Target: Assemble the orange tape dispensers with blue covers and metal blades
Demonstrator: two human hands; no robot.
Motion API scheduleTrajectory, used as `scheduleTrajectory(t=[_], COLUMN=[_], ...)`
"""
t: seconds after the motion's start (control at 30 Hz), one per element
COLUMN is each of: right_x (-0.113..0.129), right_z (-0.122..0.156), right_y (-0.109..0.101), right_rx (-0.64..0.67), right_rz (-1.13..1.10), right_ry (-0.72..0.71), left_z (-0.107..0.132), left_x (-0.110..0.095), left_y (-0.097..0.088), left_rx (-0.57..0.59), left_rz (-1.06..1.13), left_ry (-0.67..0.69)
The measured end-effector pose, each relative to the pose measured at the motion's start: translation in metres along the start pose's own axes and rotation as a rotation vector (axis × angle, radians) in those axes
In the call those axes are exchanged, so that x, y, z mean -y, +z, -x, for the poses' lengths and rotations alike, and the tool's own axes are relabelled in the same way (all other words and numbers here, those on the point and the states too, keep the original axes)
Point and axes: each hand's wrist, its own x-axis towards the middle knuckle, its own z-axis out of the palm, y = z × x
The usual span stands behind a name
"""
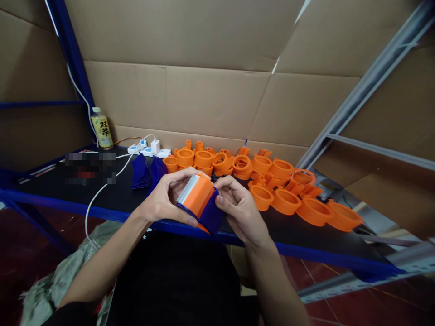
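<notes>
If my left hand [162, 199] or right hand [242, 209], both gripping this blue-sided orange plastic holder [199, 199], slips, its silver toothed strip [186, 190] could nick the left.

Black top [176, 280] here, small white star [144, 237] popping at its far left edge, black sleeve [73, 314] near left, and bare forearms [112, 260], bare left hand [161, 201], bare right hand [246, 215]!
</notes>
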Motion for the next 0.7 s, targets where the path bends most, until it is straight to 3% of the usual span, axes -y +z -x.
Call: scheduleTrajectory(t=[0.53,0.7], right_x=[-0.0006,-0.0034], right_z=[-0.0017,-0.0014], right_y=[-0.0006,0.0], right_rx=[0.016,0.02], right_rz=[-0.055,-0.074], right_ry=[0.038,-0.004], left_z=[0.0016,0.0014], left_x=[-0.0029,-0.0015], left_y=[0.0005,-0.002], left_rx=[-0.028,0.026], left_rz=[0.048,0.047], left_ry=[-0.066,-0.056])
